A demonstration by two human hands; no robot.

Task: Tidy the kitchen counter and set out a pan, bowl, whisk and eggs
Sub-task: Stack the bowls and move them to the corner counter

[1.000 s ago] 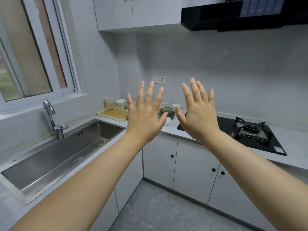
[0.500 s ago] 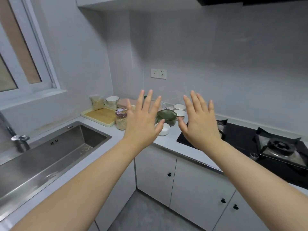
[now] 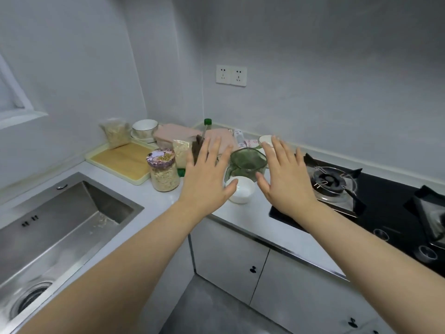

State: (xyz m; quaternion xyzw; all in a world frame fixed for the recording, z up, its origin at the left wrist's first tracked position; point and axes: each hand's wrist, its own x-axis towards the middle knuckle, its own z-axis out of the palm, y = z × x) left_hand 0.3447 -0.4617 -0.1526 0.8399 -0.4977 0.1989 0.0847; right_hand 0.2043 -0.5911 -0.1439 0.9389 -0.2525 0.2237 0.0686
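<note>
Here, tidying looks barely begun: the left hand (image 3: 207,182) and right hand (image 3: 285,182) hover empty, fingers spread, over the desk's (image 3: 240,218) cluttered back corner. A white bowl (image 3: 244,191) sits between them near the front edge, by a green jug (image 3: 248,162) and a jar (image 3: 165,173). No pan, whisk or eggs show, and the hands hide some clutter.

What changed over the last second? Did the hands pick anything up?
The person has come closer to the counter, and the left hand and right hand have reached forward, toward the small white bowl and green jug. Nothing was picked up; both hands stay spread and empty. The counter things have not moved.
</note>
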